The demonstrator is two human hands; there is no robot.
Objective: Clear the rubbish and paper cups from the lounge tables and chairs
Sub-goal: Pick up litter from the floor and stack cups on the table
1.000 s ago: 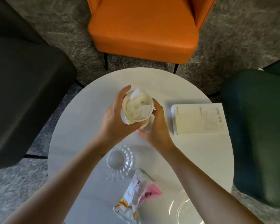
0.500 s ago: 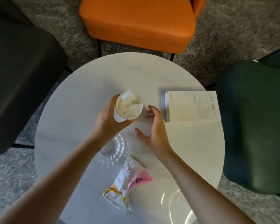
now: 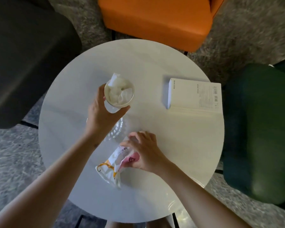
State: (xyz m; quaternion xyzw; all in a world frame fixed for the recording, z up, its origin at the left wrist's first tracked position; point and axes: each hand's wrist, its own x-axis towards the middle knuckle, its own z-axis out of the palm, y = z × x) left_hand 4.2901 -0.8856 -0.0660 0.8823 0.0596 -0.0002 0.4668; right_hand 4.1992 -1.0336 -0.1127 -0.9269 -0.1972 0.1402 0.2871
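Note:
My left hand (image 3: 102, 112) grips a white paper cup (image 3: 119, 95) stuffed with crumpled tissue and holds it above the round white table (image 3: 163, 129). Nearer to me lies a crinkled snack wrapper (image 3: 113, 167), white with yellow and pink print. My right hand (image 3: 144, 150) lies on the wrapper's pink end, fingers curled over it. Under my left wrist a clear ribbed glass dish (image 3: 117, 127) sits on the table, partly hidden.
A white flat box (image 3: 194, 94) lies at the table's right side. An orange chair (image 3: 156, 18) stands beyond the table, a dark sofa (image 3: 23, 55) to the left, a green armchair (image 3: 260, 129) to the right. Grey carpet surrounds them.
My right hand left the cup and came down toward me onto the snack wrapper. My left hand keeps holding the cup.

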